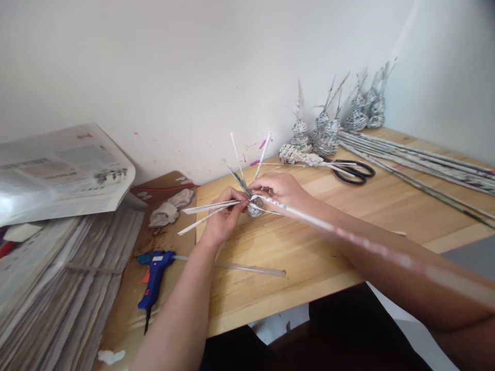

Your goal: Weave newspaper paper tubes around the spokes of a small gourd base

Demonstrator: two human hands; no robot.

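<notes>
Between left hand (pixel 220 222) and right hand (pixel 284 188), fingers pinching it, sits a round grey-white newspaper weave (pixel 255 208), seemingly early-stage, white paper spokes (pixel 198 208) unwoven (fuller gourd-shaped weaves (pixel 328 136) stand past the fingertips).

Blurred rod (pixel 381 251), probably rolled paper

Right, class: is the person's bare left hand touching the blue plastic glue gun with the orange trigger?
Apart. The head view shows it: the left hand is up beyond the glue gun, with bare brown surface visible between them.
</notes>
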